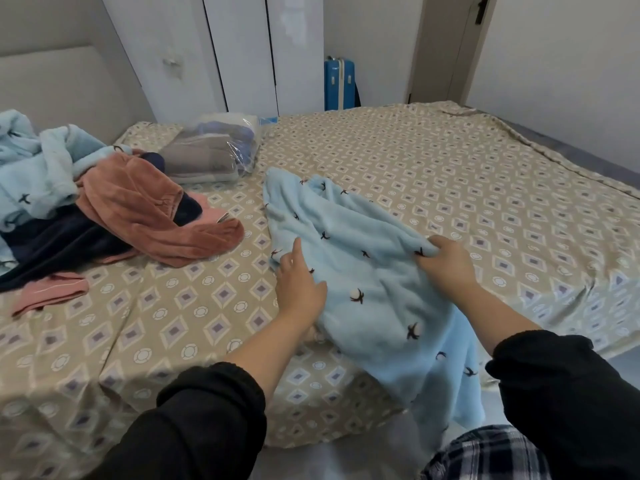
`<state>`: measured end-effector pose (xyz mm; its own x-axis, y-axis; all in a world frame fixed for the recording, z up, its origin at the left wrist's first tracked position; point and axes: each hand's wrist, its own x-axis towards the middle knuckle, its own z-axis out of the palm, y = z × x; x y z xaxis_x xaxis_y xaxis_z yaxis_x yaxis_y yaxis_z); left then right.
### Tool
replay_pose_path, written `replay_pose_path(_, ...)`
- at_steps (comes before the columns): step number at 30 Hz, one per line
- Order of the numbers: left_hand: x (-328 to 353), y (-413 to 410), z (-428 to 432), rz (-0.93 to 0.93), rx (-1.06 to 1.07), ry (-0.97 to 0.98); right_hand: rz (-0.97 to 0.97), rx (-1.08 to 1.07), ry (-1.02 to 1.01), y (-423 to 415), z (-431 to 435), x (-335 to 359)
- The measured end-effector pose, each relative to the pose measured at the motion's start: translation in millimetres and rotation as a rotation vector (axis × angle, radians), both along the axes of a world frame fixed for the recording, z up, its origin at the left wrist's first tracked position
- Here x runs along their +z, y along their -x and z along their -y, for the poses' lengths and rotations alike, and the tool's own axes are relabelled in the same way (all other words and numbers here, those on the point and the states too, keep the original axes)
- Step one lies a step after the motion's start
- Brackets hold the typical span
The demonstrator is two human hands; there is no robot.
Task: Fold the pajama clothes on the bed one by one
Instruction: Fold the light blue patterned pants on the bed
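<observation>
- A light blue pajama (pixel 363 271) with small dark marks lies on the near part of the bed (pixel 450 168), between the two hands. Its far end reaches toward the middle of the bed and its near end hangs over the near edge.
- The left hand (pixel 299 282) rests on the left edge of the pajama. The fingers are straight and the forefinger points away. It grips nothing and only lies on the cloth.
- The right hand (pixel 446 261) has its fingers curled round a bunch of cloth at the right edge of the pajama and grips it. The cloth is wrinkled there.
- Both arms wear black sleeves (pixel 207 410), pushed up so the forearms are bare.
- Plaid cloth (pixel 485 455) shows at the bottom right, just beside the hanging end of the pajama.
- A pile of clothes lies on the left side of the bed, well apart from the pajama. It has a blue piece (pixel 34 161) at the far left, a rust piece (pixel 145 202) on top of a navy piece (pixel 52 244), and a pink piece (pixel 52 292) at the near side.
- Behind the pile, a clear bag (pixel 211 147) with folded clothes inside lies on the bed.
- Beyond the bed stand a white wardrobe (pixel 242 53), a blue suitcase (pixel 339 84) and a door (pixel 446 46).
</observation>
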<state>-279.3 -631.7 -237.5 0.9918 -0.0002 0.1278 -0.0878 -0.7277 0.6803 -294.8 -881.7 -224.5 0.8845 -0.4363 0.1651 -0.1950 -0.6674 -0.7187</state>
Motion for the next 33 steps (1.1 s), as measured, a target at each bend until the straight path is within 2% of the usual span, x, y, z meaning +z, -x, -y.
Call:
replay_pose_path(4,52,-31,21,0.184,-0.392,-0.188,0.038,0.113,0.156,14,-16,27)
replay_pose_path(7,87,-46,48,0.214,-0.676,-0.341,0.075,0.18,0.218,22,-25,50)
replay_pose_path(11,105,-55,69,0.194,-0.837,-0.532,0.107,0.253,0.293,31,-31,74)
replay_pose_path(14,113,-55,65,0.261,-0.81,-0.571,0.126,0.237,0.413,33,-28,82)
replay_pose_path(18,124,-53,45,0.427,-0.725,-0.751,0.095,0.171,0.566,33,-29,92)
replay_pose_path(24,137,-49,-4,0.321,-0.639,-0.91,0.14,0.145,0.464,34,-43,121)
replay_pose_path(28,159,-31,-41,0.309,-0.544,-0.748,0.198,0.14,0.446,41,-51,144)
replay_pose_path(31,176,-12,-61,0.386,-0.434,-0.564,0.237,0.12,0.512,45,-60,163)
replay_pose_path(33,188,1,-72,0.443,-0.356,-0.509,0.271,0.111,0.567,48,-70,178)
